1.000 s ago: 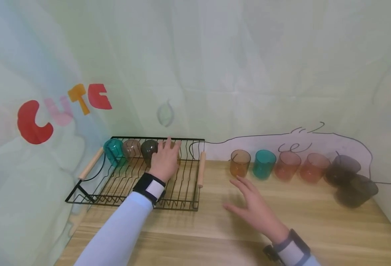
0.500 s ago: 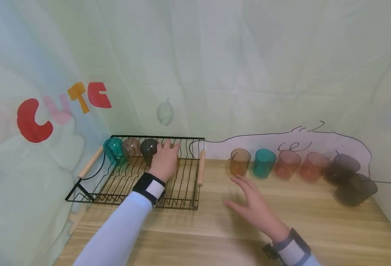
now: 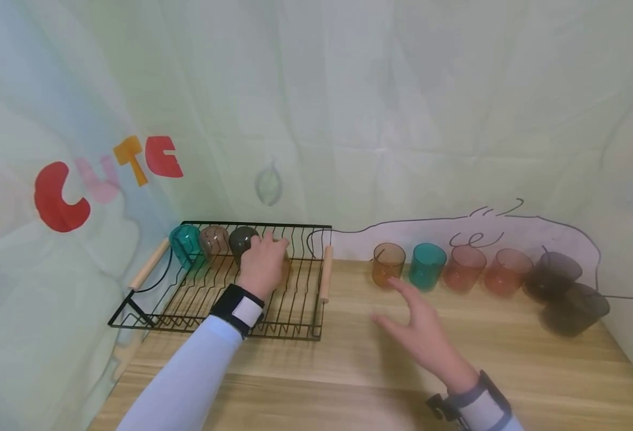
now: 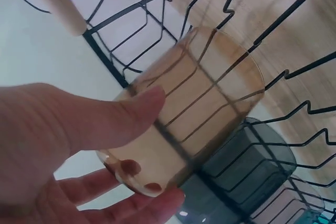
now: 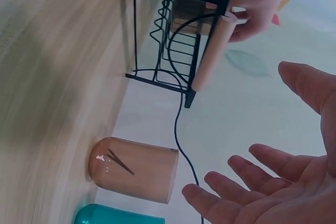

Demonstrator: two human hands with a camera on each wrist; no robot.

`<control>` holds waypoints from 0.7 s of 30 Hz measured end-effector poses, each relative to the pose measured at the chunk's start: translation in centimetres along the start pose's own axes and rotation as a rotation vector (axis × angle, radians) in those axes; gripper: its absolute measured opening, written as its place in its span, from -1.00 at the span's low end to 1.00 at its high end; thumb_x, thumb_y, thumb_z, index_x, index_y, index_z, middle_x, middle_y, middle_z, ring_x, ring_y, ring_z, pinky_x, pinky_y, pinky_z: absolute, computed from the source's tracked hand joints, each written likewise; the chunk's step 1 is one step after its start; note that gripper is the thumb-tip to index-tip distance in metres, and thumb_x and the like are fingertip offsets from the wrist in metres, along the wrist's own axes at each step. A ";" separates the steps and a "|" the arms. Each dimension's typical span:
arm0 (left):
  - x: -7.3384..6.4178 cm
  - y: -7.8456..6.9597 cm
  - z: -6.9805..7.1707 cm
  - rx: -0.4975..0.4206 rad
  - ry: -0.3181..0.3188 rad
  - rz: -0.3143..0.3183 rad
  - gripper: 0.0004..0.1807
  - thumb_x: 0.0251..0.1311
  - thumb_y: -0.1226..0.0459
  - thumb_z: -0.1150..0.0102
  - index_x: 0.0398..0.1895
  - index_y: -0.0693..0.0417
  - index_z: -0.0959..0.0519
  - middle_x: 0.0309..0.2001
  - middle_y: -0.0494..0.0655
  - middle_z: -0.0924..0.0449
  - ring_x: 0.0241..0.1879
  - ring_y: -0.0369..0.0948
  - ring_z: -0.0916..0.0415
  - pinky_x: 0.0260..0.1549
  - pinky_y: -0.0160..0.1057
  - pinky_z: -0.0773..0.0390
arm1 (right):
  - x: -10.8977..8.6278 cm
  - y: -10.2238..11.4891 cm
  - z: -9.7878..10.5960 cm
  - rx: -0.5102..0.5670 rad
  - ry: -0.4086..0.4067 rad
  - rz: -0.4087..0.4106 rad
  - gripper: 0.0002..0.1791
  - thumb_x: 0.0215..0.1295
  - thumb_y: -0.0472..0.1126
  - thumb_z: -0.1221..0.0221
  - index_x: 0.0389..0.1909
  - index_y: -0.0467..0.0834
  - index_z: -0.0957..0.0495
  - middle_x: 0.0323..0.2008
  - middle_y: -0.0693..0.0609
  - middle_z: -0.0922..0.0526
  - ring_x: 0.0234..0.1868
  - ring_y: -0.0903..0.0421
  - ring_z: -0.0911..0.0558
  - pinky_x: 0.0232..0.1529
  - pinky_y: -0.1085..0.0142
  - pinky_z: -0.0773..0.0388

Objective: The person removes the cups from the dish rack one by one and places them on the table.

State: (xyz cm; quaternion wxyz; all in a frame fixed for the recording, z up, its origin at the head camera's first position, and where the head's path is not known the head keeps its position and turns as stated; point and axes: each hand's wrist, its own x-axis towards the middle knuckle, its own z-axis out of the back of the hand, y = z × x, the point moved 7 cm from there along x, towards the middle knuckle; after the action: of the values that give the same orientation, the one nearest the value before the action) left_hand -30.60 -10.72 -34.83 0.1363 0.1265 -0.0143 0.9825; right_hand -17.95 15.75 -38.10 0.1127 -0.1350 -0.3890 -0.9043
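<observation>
My left hand (image 3: 262, 266) is at the back of the black wire rack (image 3: 187, 326). In the left wrist view its thumb lies along an amber glass (image 4: 210, 82) and its fingertips touch near the rounded base; the mouth faces the rack wires. Left of it in the head view stand a dark grey glass (image 3: 243, 239), a pinkish glass (image 3: 214, 240) and a teal glass (image 3: 184, 244), bases up. My right hand (image 3: 421, 335) hovers over the table with fingers spread, holding nothing, just in front of another amber glass (image 3: 388, 263).
Right of that amber glass, a teal glass (image 3: 428, 266), two reddish glasses and two dark glasses stand in a row on the wooden table (image 3: 338, 389). The rack has wooden handles (image 3: 325, 275) at both sides. A printed cloth (image 3: 402, 120) hangs behind.
My left hand has drawn slightly back and left, its fingers less stretched than a second ago. My right hand has shifted a little to the right. The glasses in the table row have not moved.
</observation>
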 end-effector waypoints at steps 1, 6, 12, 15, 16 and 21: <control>-0.1 0.0 0.2 -0.004 -0.007 -0.005 -0.52 0.02 0.41 -0.21 0.08 -0.01 -0.49 -0.06 0.19 -0.38 -0.14 0.14 -0.32 -0.64 -0.02 -0.49 | 0.0 0.0 0.1 0.010 -0.004 -0.007 -0.11 0.07 0.30 -0.20 0.33 -0.08 -0.21 0.31 -0.01 -0.24 0.29 0.04 -0.21 0.21 0.05 -0.19; -0.9 -0.3 2.4 -0.037 -0.111 -0.040 -0.44 -0.04 0.37 -0.28 0.13 -0.02 -0.44 -0.05 0.20 -0.37 -0.18 0.14 -0.35 -0.66 -0.05 -0.47 | 0.2 0.0 0.8 0.048 -0.028 -0.036 -0.17 0.09 0.21 -0.25 0.33 -0.05 -0.21 0.30 0.03 -0.24 0.26 0.06 -0.25 0.14 0.06 -0.30; -2.3 -0.6 6.0 -0.159 -0.297 -0.036 -0.32 -0.09 0.26 -0.40 0.19 -0.07 -0.40 0.09 0.19 -0.33 -0.08 0.12 -0.36 -0.64 -0.07 -0.48 | 0.3 0.1 1.2 0.099 -0.041 -0.064 -0.12 0.08 0.29 -0.20 0.34 -0.07 -0.19 0.31 0.03 -0.22 0.28 0.05 -0.23 0.13 0.08 -0.31; -3.0 -0.6 7.3 -0.293 -0.373 -0.031 -0.31 -0.05 0.19 -0.40 0.23 -0.10 -0.39 0.17 0.15 -0.31 0.03 0.09 -0.35 -0.54 -0.07 -0.52 | 0.4 0.2 1.5 0.145 -0.060 -0.065 -0.15 0.10 0.24 -0.21 0.34 -0.07 -0.19 0.31 0.03 -0.23 0.27 0.06 -0.24 0.15 0.10 -0.30; -3.3 -0.7 7.6 -0.343 -0.396 -0.033 -0.32 -0.05 0.18 -0.40 0.23 -0.10 -0.39 0.17 0.12 -0.31 0.06 0.07 -0.34 -0.47 -0.07 -0.54 | 0.4 0.2 1.6 0.161 -0.068 -0.064 -0.17 0.11 0.21 -0.22 0.34 -0.07 -0.19 0.31 0.04 -0.23 0.27 0.07 -0.24 0.15 0.11 -0.30; -4.2 -0.9 8.3 -0.607 -0.485 -0.020 -0.30 -0.06 0.15 -0.41 0.22 -0.07 -0.40 0.16 -0.02 -0.35 0.09 -0.12 -0.34 -0.12 -0.13 -0.48 | 0.4 0.4 2.0 0.227 -0.094 -0.063 -0.22 0.14 0.12 -0.24 0.32 -0.10 -0.20 0.29 0.02 -0.27 0.26 0.08 -0.27 0.16 0.13 -0.29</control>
State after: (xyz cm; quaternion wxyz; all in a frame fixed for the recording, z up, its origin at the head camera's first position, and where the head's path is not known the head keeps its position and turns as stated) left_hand -24.40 -11.51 -27.86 0.1700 0.3093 -0.3350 0.8736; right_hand -17.86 16.92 -36.33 0.0804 -0.1512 -0.4980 -0.8501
